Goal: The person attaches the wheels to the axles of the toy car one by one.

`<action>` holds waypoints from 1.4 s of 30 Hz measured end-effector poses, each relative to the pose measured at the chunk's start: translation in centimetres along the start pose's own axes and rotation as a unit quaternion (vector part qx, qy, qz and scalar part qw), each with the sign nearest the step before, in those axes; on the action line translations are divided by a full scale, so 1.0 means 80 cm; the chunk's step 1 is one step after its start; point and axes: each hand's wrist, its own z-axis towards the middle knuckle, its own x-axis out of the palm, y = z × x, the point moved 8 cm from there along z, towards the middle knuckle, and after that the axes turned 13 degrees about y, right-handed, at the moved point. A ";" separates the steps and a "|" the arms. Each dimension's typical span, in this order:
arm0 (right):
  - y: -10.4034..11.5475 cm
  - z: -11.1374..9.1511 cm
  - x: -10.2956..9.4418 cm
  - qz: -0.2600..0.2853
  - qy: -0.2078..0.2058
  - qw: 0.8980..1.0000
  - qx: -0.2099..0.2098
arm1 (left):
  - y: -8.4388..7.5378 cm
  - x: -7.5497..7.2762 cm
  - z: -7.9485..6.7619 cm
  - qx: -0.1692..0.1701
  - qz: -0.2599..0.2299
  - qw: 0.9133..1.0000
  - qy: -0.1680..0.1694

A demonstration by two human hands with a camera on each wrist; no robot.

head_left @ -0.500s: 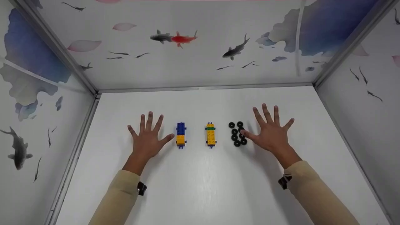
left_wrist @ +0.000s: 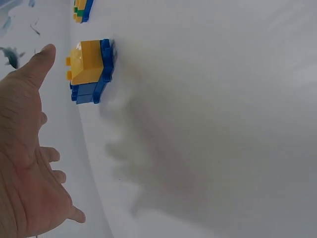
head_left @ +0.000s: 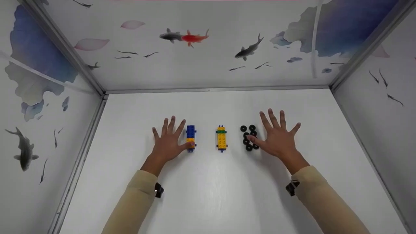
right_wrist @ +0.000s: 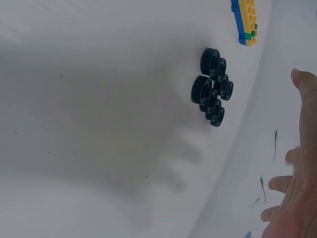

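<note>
My left hand [head_left: 167, 146] hovers over the table with its fingers spread, its thumb overlapping a blue and yellow toy brick car body [head_left: 190, 132] in the head view. In the left wrist view a gap shows between that thumb and the car body's yellow sloped brick [left_wrist: 89, 62]. A second body [head_left: 221, 138], yellow with a green strip on a blue base, lies in the middle. To its right several black toy wheels [head_left: 249, 147] sit in two rough columns. My right hand [head_left: 279, 139], also spread wide, hangs above the table with its thumb over the wheels in the head view.
The white table [head_left: 208, 195] is enclosed by printed panels at the back, left and right. A metal strip [head_left: 156, 91] runs along the table's back edge. Shadows of both arms fall on the tabletop.
My left hand has moved right, so its thumb now overlaps the blue and yellow car body. My right hand has shifted slightly left. The whole head view has shifted a little.
</note>
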 end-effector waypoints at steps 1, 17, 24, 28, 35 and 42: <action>0.001 0.000 0.001 0.001 0.002 1.000 -0.001 | -0.003 0.002 0.003 0.005 -0.003 1.000 0.004; -0.001 -0.004 -0.005 -0.009 0.000 1.000 -0.003 | -0.021 0.011 0.018 0.021 -0.011 0.999 0.024; 0.002 -0.007 -0.006 -0.011 -0.001 1.000 -0.005 | -0.019 0.013 0.020 0.022 -0.018 0.999 0.029; 0.005 -0.006 -0.008 -0.006 -0.006 1.000 -0.012 | -0.017 0.012 0.023 0.024 -0.014 0.999 0.028; 0.013 -0.003 -0.010 -0.010 -0.010 1.000 -0.014 | -0.018 0.020 0.028 0.027 -0.015 0.999 0.033; 0.028 0.003 -0.009 -0.012 -0.004 1.000 -0.017 | -0.015 0.016 0.028 0.029 -0.014 0.999 0.034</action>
